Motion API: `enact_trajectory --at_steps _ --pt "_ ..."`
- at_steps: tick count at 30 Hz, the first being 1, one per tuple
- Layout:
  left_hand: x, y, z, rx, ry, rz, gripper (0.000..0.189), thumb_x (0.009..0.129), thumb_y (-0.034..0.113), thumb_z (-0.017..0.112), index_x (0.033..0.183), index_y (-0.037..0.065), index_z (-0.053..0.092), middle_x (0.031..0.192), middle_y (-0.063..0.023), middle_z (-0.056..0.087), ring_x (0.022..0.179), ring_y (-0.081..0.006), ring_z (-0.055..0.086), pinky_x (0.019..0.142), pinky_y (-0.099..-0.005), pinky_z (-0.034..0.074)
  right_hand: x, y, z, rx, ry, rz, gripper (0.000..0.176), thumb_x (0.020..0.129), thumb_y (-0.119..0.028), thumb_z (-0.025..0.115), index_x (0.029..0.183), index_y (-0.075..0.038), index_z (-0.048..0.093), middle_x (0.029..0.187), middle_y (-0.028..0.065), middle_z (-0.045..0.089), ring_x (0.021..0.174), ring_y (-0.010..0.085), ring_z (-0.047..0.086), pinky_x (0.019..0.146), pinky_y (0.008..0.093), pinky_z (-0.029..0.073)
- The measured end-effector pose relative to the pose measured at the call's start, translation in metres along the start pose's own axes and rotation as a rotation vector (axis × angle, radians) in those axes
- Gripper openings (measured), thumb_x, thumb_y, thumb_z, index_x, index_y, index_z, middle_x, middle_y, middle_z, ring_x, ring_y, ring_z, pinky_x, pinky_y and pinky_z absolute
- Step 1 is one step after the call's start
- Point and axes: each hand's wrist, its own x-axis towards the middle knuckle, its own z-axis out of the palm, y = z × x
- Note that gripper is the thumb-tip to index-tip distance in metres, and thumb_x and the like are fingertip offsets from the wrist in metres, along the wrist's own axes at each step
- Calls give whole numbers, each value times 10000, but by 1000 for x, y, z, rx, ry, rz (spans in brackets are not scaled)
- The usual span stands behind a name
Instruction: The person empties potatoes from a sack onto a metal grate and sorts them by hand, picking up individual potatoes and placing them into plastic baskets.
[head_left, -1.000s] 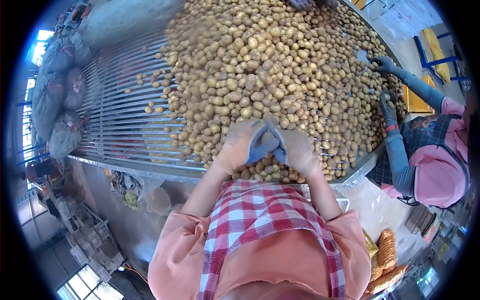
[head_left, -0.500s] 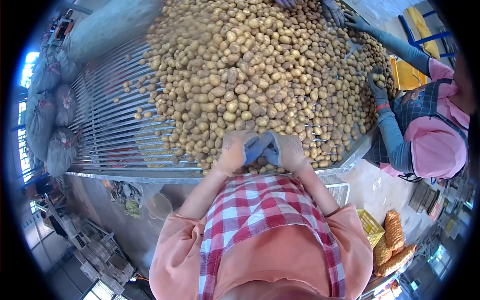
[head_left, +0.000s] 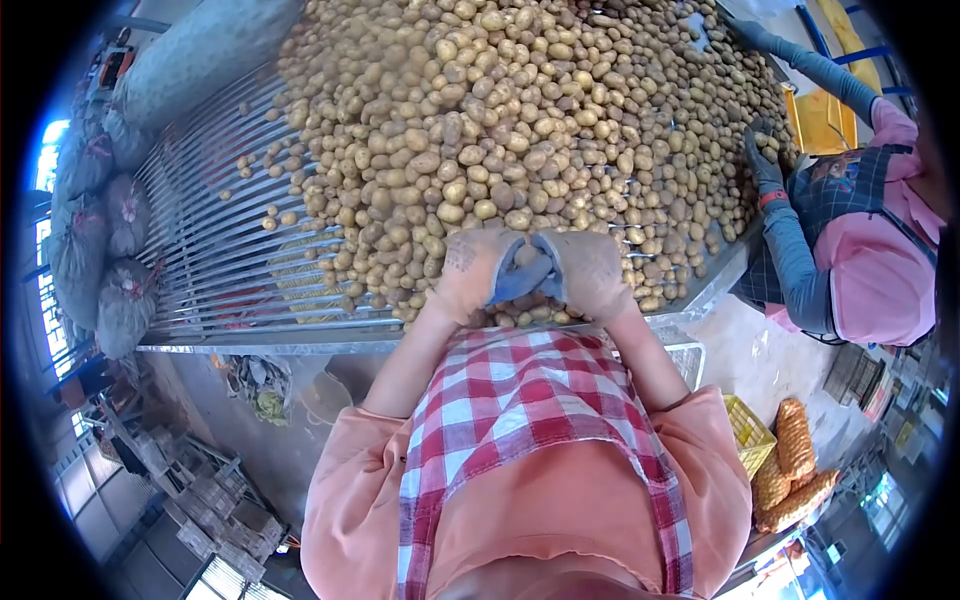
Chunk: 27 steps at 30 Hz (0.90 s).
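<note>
A large heap of potatoes [head_left: 480,130] covers most of a slatted metal table [head_left: 215,220]. At the heap's near edge, my left hand [head_left: 483,272] and my right hand [head_left: 578,274], both in pale gloves with blue-grey fingers, meet close to each other. The fingers of both hands are curled inward around a potato [head_left: 526,257] that shows in part between them. How each hand shares the grip is partly hidden. More potatoes lie just below my fingers, by the table's front edge.
A co-worker's gloved hand [head_left: 764,168] is at the heap's right edge, and the other arm reaches to the back right. Full sacks [head_left: 125,295] line the left side. A yellow crate [head_left: 745,432] and net bags [head_left: 795,440] stand at the lower right.
My hands have risen slightly in view and their fingers have come round a potato. The extra gloved hands at the top are out of view. The camera view has shifted a little.
</note>
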Motion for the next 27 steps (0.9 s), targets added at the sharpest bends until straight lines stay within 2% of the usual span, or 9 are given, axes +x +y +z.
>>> enact_trajectory --at_steps 3,6,9,15,17,21,24,26,27 --pt "-4 -2 2 -154 -254 -276 342 790 377 652 839 39 662 784 -156 660 684 -300 635 629 -373 484 -1 6 1 -39 -134 24 263 729 -190 660 955 -94 565 718 104 642 679 299 643 587 406 478" --pt "-10 -8 8 -250 -257 -229 256 806 273 653 796 18 639 720 -104 641 631 -161 623 568 -277 476 -2 8 0 -11 -207 -18 348 736 -282 695 1001 -101 562 727 99 650 692 291 650 592 405 479" --pt "-19 -17 18 -277 -334 -196 344 770 362 668 866 32 664 754 -151 651 665 -304 623 624 -379 474 -4 7 -2 0 -311 11 379 740 -360 722 981 -104 582 719 105 645 689 298 644 609 400 484" --pt "-27 -16 38 -355 207 50 410 861 430 566 670 67 555 528 -51 487 460 -219 484 480 -330 415 -9 13 4 481 -205 1 360 778 -331 733 1001 -69 629 793 120 667 699 238 648 627 334 499" --pt "-26 -10 21 -1629 -133 -678 532 936 509 432 553 140 409 488 12 373 397 -150 357 418 -277 323 -9 8 5 843 -301 230 340 834 -269 709 1067 -42 612 812 72 677 725 153 644 609 287 492" --pt "-23 -10 18 -1737 -205 -564 598 941 612 323 528 181 342 460 35 328 365 -98 297 376 -250 297 -12 -1 6 1202 -204 619 308 878 -207 675 1102 -15 587 860 40 664 744 114 624 592 242 485" --pt "-21 -6 16 -1546 -85 -650 566 966 522 385 524 171 337 482 37 335 396 -125 309 400 -260 273 -8 23 17 1507 102 875 424 942 -350 569 1186 -4 544 980 113 652 882 164 634 749 248 500" --pt "-14 6 16 -1394 -1 -653 457 930 442 494 590 141 442 520 -1 416 438 -172 404 428 -300 339 -23 53 63 1957 -26 838 519 973 -458 451 1207 -3 537 1097 144 637 982 230 622 814 303 507" --pt "-7 6 19 -722 82 -260 354 870 408 570 663 130 500 599 -26 485 516 -198 478 489 -326 401 -23 46 68 2139 -104 791 503 977 -462 441 1207 -27 546 1179 125 607 1003 231 615 844 334 511"
